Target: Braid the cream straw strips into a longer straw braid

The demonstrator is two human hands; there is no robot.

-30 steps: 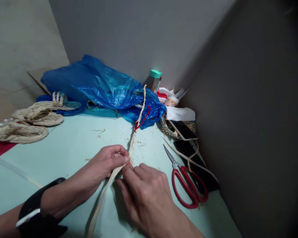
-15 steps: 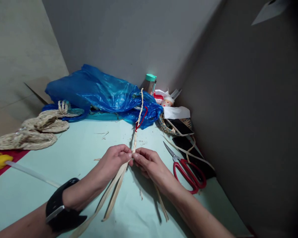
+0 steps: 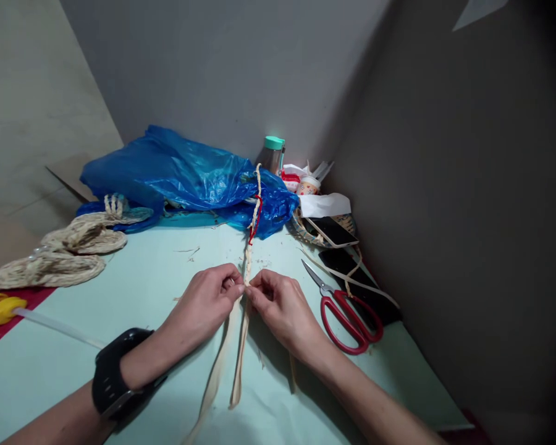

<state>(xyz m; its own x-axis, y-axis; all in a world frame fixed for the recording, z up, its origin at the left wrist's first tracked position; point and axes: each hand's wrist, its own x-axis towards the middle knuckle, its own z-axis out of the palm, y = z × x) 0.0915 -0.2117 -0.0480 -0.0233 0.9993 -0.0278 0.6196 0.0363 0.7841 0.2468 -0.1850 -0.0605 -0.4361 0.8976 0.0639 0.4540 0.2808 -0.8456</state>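
Note:
A pale braid of flat plant-fibre strips [image 3: 249, 259] runs away from me, taut, toward the blue bag, with a red string [image 3: 254, 225] tied along its middle. My left hand [image 3: 213, 293] pinches the braid's near end from the left, fingers closed. From the right, my right hand [image 3: 278, 303] pinches the same spot between thumb and forefinger, the fingertips of both hands nearly touching. Loose strips [image 3: 241, 364] hang from this point toward me, one of them under my right hand. Red-handled scissors [image 3: 347, 315] lie open to the right of my right hand.
A blue plastic bag [image 3: 176, 173] fills the back. Coiled braids [image 3: 55, 266] and a yellow glue gun [image 3: 2, 308] with a glue stick lie left. At right are a woven basket [image 3: 301, 228] with a phone [image 3: 333, 232], and a black flat object [image 3: 375, 290]. A bottle [image 3: 272, 154] stands behind.
The loose strips have swung rightward, and one now hangs almost straight down from the pinch. Both hands remain at the braid's end. The red string lies closer along the braid. My view has shifted slightly.

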